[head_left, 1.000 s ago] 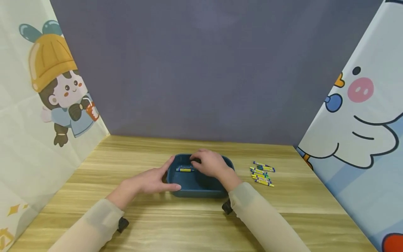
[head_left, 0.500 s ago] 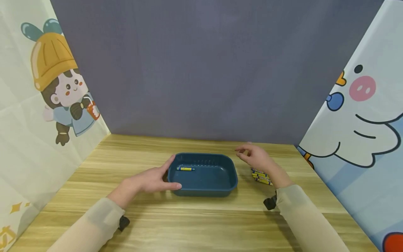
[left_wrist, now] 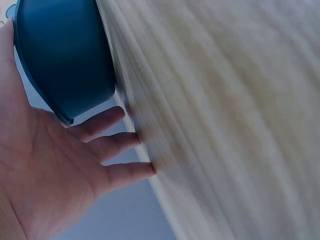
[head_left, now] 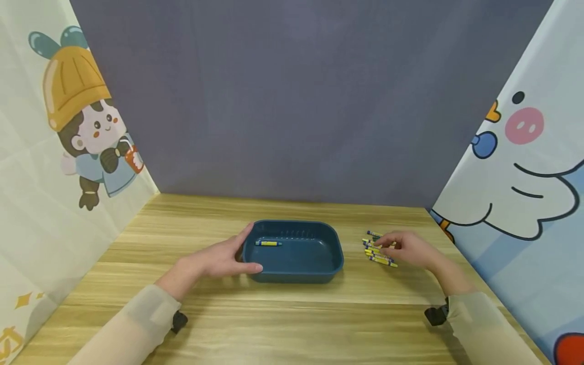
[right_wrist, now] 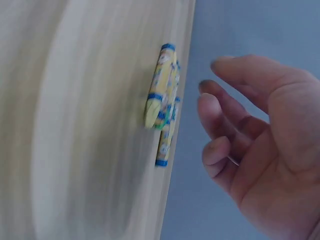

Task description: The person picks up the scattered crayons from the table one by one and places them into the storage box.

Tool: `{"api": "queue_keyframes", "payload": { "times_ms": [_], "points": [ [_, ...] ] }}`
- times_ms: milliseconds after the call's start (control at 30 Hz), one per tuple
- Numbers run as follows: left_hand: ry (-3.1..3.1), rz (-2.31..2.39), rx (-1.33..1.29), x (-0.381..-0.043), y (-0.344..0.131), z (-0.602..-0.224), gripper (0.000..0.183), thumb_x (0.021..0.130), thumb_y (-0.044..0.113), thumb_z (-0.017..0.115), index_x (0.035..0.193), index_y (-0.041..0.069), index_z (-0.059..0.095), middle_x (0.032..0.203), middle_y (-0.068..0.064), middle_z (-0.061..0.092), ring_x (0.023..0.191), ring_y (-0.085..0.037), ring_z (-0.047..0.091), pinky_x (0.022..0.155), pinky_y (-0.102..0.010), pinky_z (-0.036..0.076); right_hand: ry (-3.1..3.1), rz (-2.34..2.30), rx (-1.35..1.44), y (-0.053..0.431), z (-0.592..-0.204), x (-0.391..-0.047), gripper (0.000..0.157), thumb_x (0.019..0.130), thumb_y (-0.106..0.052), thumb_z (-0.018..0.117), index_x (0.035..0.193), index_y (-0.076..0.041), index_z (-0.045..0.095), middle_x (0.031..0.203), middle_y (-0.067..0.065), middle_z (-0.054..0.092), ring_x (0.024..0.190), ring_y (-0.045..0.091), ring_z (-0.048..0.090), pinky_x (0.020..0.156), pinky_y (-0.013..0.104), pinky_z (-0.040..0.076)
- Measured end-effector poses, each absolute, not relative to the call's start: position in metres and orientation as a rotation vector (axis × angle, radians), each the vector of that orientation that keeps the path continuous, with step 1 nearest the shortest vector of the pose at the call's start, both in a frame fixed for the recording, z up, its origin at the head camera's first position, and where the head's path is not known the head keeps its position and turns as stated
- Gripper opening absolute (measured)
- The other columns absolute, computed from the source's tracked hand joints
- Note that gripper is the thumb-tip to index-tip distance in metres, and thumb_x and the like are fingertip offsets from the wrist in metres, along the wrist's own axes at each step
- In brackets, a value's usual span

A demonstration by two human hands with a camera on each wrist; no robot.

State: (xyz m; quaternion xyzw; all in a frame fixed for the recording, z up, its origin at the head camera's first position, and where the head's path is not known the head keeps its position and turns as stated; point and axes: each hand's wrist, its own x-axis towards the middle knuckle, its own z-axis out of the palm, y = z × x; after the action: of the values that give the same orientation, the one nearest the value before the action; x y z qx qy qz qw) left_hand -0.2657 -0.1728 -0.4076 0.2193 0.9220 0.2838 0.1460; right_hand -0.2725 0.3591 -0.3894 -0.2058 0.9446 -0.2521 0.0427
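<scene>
A dark blue plastic tray [head_left: 294, 278] stands on the wooden table, with one yellow-wrapped crayon [head_left: 268, 243] lying near its left end. My left hand [head_left: 223, 259] rests at that end, thumb along the front rim; in the left wrist view its other fingers [left_wrist: 122, 175] are spread and fairly straight beside the tray. To the right of the tray lies a loose group of several yellow-and-blue crayons [head_left: 382, 260]. Just above them is my right hand [head_left: 408, 247], fingers loosely bent. The right wrist view shows a gap between its fingertips and the crayons [right_wrist: 159, 87], and nothing held.
Wood-grain table [head_left: 292, 324] surrounds the tray and crayons. A grey backdrop [head_left: 292, 101] rises behind the table, and printed cartoon sheets stand at the left and right. A black wrist strap mount [head_left: 437, 315] hangs under the right sleeve.
My right hand has left the tray's inside, swung right and come down over the crayon group. My left hand has stayed at the tray's left end.
</scene>
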Motion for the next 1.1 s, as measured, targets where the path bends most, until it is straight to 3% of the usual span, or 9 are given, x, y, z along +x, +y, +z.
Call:
{"api": "queue_keyframes", "payload": {
  "times_ms": [167, 367, 767, 1000, 1100],
  "points": [
    [2.659, 0.804, 0.633, -0.265, -0.174, -0.408, 0.128, 0.092, 0.079, 0.072, 0.179, 0.026, -0.006, 0.179, -0.024, 0.028, 0.160, -0.046, 0.040, 0.125, -0.064, 0.039, 2.825, -0.781, -0.668, 0.371, -0.396, -0.264, 0.024, 0.102, -0.010, 0.076, 0.124, -0.004, 0.080, 0.110, 0.009, 0.080, 0.080, 0.003, 0.063, 0.068, 0.027, 0.053],
    [2.661, 0.817, 0.652, -0.266, -0.173, -0.409, 0.127, 0.092, 0.078, 0.073, 0.179, 0.025, -0.004, 0.176, -0.025, 0.035, 0.155, -0.043, 0.047, 0.122, -0.063, 0.042, 2.794, -0.771, -0.656, 0.381, -0.404, -0.263, 0.023, 0.099, -0.014, 0.080, 0.122, -0.010, 0.082, 0.114, 0.007, 0.081, 0.093, 0.003, 0.068, 0.075, 0.027, 0.056],
    [2.664, 0.818, 0.642, -0.266, -0.173, -0.410, 0.127, 0.092, 0.078, 0.073, 0.179, 0.028, -0.005, 0.176, -0.024, 0.036, 0.154, -0.041, 0.049, 0.121, -0.062, 0.043, 2.782, -0.823, -0.606, 0.386, -0.410, -0.255, 0.028, 0.098, -0.010, 0.080, 0.126, -0.006, 0.081, 0.116, 0.011, 0.080, 0.088, 0.002, 0.065, 0.072, 0.026, 0.055],
    [2.653, 0.820, 0.628, -0.263, -0.173, -0.408, 0.126, 0.092, 0.078, 0.072, 0.178, 0.030, -0.007, 0.177, -0.025, 0.034, 0.155, -0.042, 0.047, 0.121, -0.063, 0.043, 2.778, -0.852, -0.606, 0.387, -0.416, -0.249, 0.034, 0.099, -0.019, 0.084, 0.130, -0.006, 0.080, 0.109, 0.004, 0.077, 0.082, 0.001, 0.060, 0.071, 0.026, 0.052],
    [2.655, 0.814, 0.610, -0.262, -0.174, -0.407, 0.126, 0.092, 0.079, 0.072, 0.178, 0.032, -0.008, 0.177, -0.024, 0.033, 0.156, -0.043, 0.047, 0.122, -0.063, 0.042, 2.795, -0.838, -0.637, 0.386, -0.417, -0.249, 0.029, 0.099, -0.019, 0.083, 0.127, -0.009, 0.081, 0.110, 0.004, 0.078, 0.088, 0.000, 0.063, 0.074, 0.025, 0.053]
  ]
}}
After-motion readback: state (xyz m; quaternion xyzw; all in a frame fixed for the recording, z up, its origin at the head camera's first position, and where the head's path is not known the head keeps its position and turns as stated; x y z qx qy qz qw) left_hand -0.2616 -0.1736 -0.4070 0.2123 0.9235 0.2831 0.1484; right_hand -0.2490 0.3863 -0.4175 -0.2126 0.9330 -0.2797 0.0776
